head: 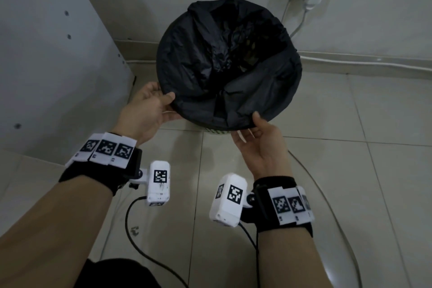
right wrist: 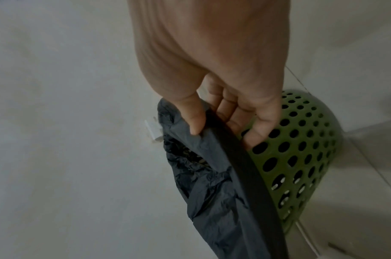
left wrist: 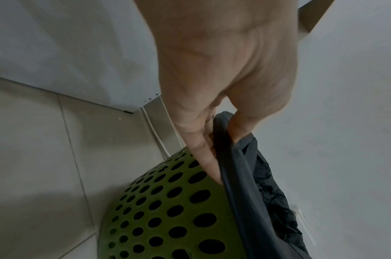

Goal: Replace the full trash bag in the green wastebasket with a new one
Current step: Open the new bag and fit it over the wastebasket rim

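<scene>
Both hands (head: 149, 110) pinching bag (head: 224, 63) edge, wastebasket (left wrist: 167, 210) rim, near wall

Thin plastic film over perforated matt plastic, on glazed tile.

The black trash bag (head: 229, 65) is thin plastic film, crinkled and faintly shiny at its centre, pulled smooth and dull where it folds over the rim at 6 o'clock. The green wastebasket (left wrist: 159, 219) is hard moulded plastic, matt and pierced all over with round holes. The floor tiles (head: 350, 170) are pale, smooth and slightly glossy. The wall (head: 374, 18) looks flat and matt. At 9 o'clock the white cabinet panel (head: 46, 54) is smooth, laminate-like. The wrist straps (head: 98, 175) look like black cloth carrying white plastic camera housings (head: 159, 182).
</scene>
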